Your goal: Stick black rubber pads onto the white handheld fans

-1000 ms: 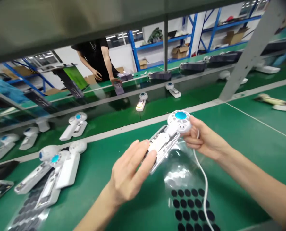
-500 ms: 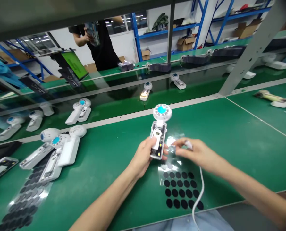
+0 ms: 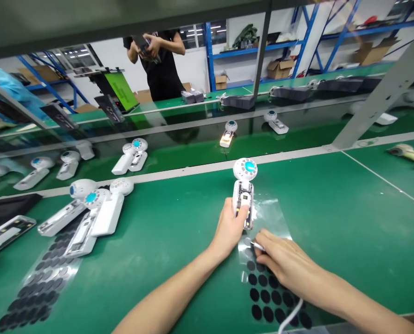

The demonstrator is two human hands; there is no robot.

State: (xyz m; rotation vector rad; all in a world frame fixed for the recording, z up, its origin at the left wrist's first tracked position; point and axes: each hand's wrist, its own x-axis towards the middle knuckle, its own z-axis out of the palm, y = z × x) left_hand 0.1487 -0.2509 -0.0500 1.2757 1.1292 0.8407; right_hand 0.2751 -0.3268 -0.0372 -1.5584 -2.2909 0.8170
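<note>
My left hand (image 3: 232,227) is closed around the handle of a white handheld fan (image 3: 243,197), thumb on its front. The fan stands head up, with a turquoise centre and a see-through front showing circuit parts. Below it, my right hand (image 3: 280,257) pinches the plug end of a white cable (image 3: 291,317), which runs down past the bench edge. That hand is over a clear sheet of round black stickers (image 3: 264,297), partly covering it. Whether the fingertips also touch a sticker cannot be made out.
Several white fans (image 3: 88,218) lie piled at left on another sticker sheet (image 3: 36,297). A conveyor belt (image 3: 179,148) beyond the metal rail carries more fans. A metal post (image 3: 377,97) rises at right. Across the belt stands a person in black (image 3: 161,69).
My right hand has moved down from beside the fan's handle to the sticker sheet, with the cable. The fan stays in my left hand. The view has shifted slightly.
</note>
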